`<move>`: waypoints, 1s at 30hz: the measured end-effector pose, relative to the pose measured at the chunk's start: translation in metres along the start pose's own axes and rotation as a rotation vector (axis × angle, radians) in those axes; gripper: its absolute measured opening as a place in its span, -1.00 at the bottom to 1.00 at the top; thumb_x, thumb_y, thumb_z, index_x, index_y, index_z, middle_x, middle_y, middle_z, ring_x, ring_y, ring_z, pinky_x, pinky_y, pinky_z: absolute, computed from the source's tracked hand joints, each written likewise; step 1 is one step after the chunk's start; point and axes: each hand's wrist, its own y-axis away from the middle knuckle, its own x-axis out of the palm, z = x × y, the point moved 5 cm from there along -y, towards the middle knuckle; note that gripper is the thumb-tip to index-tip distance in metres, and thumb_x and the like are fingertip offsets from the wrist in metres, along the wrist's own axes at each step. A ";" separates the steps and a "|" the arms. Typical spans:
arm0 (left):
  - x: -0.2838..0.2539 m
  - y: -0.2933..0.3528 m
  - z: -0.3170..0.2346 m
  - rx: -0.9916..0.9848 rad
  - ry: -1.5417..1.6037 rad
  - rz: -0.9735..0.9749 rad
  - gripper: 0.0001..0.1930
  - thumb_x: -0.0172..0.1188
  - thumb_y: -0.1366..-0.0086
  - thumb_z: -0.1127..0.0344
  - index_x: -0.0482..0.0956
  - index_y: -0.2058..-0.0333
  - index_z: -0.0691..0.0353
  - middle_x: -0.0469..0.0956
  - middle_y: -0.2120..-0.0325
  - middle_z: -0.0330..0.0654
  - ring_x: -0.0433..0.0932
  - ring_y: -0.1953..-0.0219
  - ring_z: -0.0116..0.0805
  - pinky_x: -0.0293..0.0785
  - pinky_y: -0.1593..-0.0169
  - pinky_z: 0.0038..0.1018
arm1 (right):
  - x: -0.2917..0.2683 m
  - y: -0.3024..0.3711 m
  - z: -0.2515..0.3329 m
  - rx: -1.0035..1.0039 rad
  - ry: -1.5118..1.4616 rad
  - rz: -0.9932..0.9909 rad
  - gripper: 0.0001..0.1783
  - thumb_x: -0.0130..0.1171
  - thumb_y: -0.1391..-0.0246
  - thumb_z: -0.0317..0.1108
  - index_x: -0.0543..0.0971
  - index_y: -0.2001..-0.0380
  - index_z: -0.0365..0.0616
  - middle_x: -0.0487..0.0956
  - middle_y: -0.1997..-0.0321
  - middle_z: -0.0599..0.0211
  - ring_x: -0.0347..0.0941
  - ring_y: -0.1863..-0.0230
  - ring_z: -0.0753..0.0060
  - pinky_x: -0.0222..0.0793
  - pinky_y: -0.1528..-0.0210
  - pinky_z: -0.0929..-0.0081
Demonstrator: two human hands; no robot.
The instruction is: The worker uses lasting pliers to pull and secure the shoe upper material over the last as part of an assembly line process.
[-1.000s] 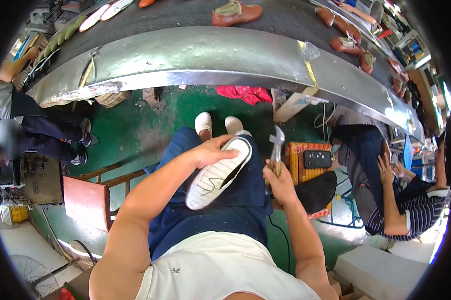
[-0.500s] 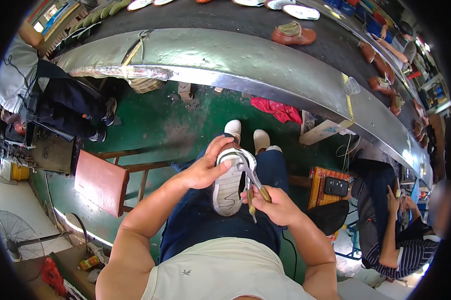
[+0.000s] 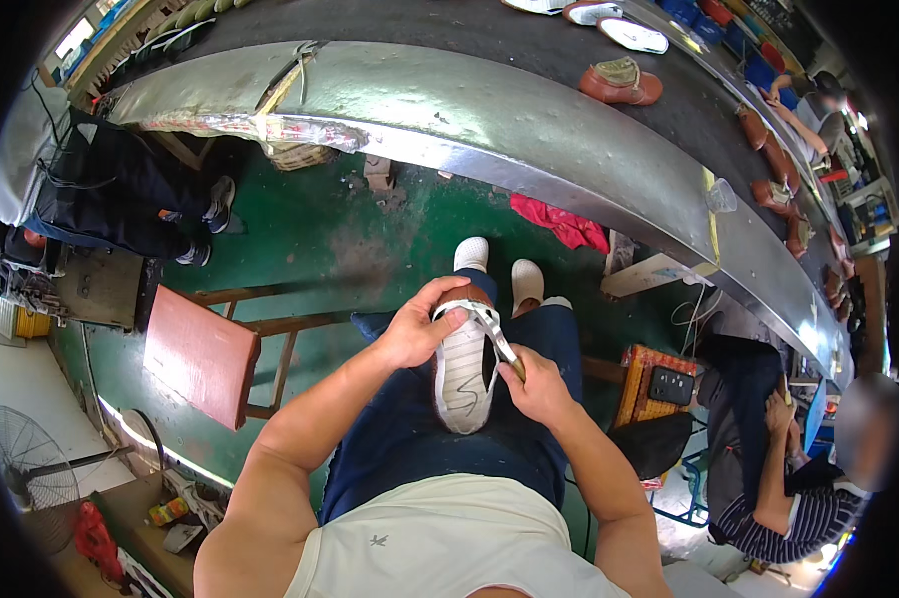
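Across my lap lies a brown shoe upper on a last [image 3: 465, 371], sole side up, with a pale ribbed insole and a dark squiggly line near its lower end. My left hand [image 3: 414, 327] grips its far end from the left, thumb pressed on the insole's edge. My right hand [image 3: 541, 387] is closed around the handles of metal pincers [image 3: 502, 342]. Their jaws meet the whitish edge material at the shoe's upper right; the exact bite is too small to make out.
Ahead runs a metal-edged conveyor [image 3: 419, 95] carrying a brown shoe [image 3: 621, 82] and several others. A brown padded stool [image 3: 200, 357] stands to the left, a phone [image 3: 671, 386] on an orange woven seat to the right. Red cloth [image 3: 559, 221] lies beneath the conveyor. A co-worker [image 3: 783, 508] sits at right.
The pincers' handles have come together in my right hand, where they were spread before. My left hand still holds the shoe. The whole view has shifted slightly.
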 end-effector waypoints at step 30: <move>-0.007 0.008 -0.007 -0.281 -0.063 0.220 -0.04 0.16 -0.19 0.61 -0.10 -0.52 0.19 0.32 -0.31 -0.04 0.34 -0.31 -0.26 0.18 -0.40 -0.37 | -0.027 -0.018 0.019 0.241 -0.105 -0.011 -0.45 0.29 -0.21 0.04 0.47 0.14 -0.30 0.62 0.42 0.15 0.63 0.36 0.15 0.51 0.25 0.24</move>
